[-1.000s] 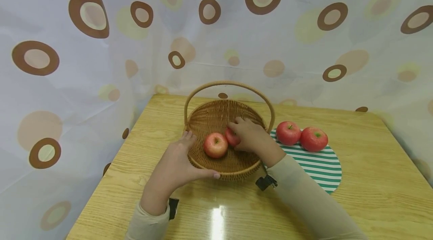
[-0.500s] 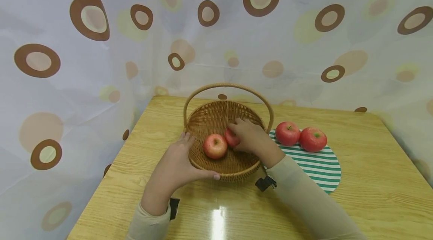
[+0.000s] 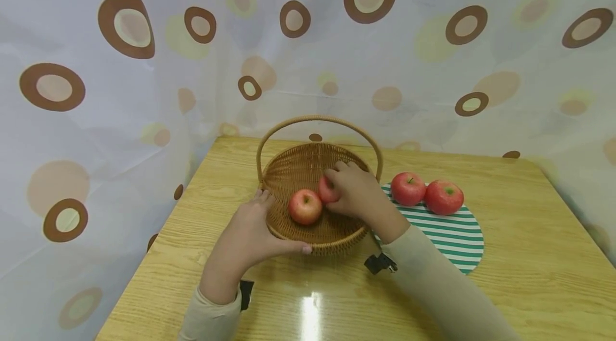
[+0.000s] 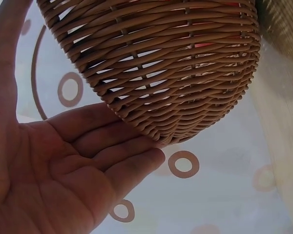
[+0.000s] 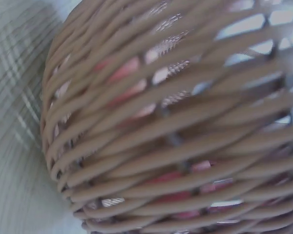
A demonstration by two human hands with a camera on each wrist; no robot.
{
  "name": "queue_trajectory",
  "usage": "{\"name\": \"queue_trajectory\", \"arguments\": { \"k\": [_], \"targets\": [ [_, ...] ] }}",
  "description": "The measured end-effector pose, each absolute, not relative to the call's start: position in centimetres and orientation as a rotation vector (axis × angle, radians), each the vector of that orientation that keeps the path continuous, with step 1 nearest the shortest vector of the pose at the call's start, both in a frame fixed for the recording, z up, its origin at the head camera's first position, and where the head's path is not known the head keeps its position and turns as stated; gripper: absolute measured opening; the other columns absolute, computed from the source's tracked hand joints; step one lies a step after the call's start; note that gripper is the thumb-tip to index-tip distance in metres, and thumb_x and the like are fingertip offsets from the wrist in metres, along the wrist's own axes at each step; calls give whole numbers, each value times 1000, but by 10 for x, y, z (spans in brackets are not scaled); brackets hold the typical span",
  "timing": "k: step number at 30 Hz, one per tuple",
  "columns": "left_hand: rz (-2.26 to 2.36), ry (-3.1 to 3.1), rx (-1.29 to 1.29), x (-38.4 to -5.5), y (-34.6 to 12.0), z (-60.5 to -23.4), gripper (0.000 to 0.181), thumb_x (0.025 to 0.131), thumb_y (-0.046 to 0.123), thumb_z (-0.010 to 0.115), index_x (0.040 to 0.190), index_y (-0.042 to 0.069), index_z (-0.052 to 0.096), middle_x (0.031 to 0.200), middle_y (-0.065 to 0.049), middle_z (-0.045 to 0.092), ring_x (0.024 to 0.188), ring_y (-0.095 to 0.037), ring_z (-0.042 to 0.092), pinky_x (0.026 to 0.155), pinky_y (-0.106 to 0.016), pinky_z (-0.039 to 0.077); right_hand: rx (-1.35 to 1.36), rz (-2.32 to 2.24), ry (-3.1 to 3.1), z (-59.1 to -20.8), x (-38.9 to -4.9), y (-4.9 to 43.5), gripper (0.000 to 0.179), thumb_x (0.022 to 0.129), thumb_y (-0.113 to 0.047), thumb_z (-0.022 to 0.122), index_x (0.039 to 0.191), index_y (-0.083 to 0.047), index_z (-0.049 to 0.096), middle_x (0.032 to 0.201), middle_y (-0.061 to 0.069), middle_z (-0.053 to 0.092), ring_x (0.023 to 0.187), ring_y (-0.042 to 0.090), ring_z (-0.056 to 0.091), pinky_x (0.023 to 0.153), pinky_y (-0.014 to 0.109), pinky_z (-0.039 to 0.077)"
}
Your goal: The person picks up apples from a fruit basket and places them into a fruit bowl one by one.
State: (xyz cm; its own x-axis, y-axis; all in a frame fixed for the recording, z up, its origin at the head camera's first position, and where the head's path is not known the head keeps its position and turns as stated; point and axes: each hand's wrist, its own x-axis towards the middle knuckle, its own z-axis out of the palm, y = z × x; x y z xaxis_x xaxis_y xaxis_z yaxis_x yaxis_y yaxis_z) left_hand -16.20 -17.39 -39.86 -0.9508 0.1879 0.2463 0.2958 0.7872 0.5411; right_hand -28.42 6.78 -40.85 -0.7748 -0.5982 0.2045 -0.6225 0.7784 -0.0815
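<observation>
A brown wicker basket (image 3: 289, 167) with a tall arched handle stands on the table. One red apple (image 3: 305, 207) sits in its bottom. Beside that apple, my right hand (image 3: 353, 191) grips a second red apple (image 3: 326, 190) inside the basket, covering its right part. My left hand (image 3: 250, 234) rests against the basket's left side, thumb along the front rim. In the left wrist view its straight fingers (image 4: 132, 170) touch the woven wall (image 4: 176, 73) from outside. The right wrist view shows only the basket wall (image 5: 185, 107), with red showing through the gaps.
Right of the basket, a round green-and-white striped mat (image 3: 452, 237) bears two red apples (image 3: 408, 188), side by side at its far edge. The wooden table (image 3: 524, 223) meets a patterned curtain (image 3: 423, 74) at the back and left.
The basket and its handle have shifted slightly left. My right hand and the apple in it have moved slightly away from me. My left hand stays at the basket's side.
</observation>
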Motion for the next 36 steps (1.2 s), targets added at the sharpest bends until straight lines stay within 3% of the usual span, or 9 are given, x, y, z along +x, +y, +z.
{"name": "queue_trajectory", "arguments": {
  "k": [9,13,20,27,32,36],
  "targets": [
    [-893,-2800,-367,-162,-173,-401,125,55,74,95,151,4,56,159,-24,50,149,-41,48,119,-52,47,1004,281,-2738,-403,-272,72,65,78,-36,92,135,-10,71,126,10,70,113,32,66,86,50,62],
    [-896,-2808,-354,-162,-174,-402,124,55,75,95,151,6,56,159,-22,51,148,-41,50,118,-52,47,1009,338,-2720,-400,-266,77,66,78,-37,92,135,-11,72,128,10,70,119,32,66,87,50,62],
    [-908,-2805,-368,-163,-174,-402,121,56,75,94,151,10,57,160,-18,52,149,-39,49,119,-51,46,1061,432,-2679,-394,-260,85,72,78,-40,94,136,-4,71,134,14,70,128,34,64,105,51,57],
    [-934,-2811,-371,-163,-175,-402,129,57,76,93,158,9,50,165,-16,45,153,-36,44,121,-50,44,1051,480,-2617,-392,-253,91,73,78,-46,93,136,-7,72,135,11,70,129,32,64,99,50,60],
    [-923,-2824,-343,-162,-175,-401,130,57,78,92,156,4,52,163,-21,45,153,-40,43,121,-53,44,1053,522,-2546,-394,-248,95,72,77,-48,92,135,-9,72,136,12,70,129,33,65,95,51,62],
    [-930,-2821,-341,-162,-175,-400,127,56,78,92,155,7,54,163,-18,47,153,-39,43,121,-52,44,1074,561,-2487,-394,-245,99,71,77,-46,93,134,-9,73,135,11,69,127,31,65,94,49,62]
  ]
}}
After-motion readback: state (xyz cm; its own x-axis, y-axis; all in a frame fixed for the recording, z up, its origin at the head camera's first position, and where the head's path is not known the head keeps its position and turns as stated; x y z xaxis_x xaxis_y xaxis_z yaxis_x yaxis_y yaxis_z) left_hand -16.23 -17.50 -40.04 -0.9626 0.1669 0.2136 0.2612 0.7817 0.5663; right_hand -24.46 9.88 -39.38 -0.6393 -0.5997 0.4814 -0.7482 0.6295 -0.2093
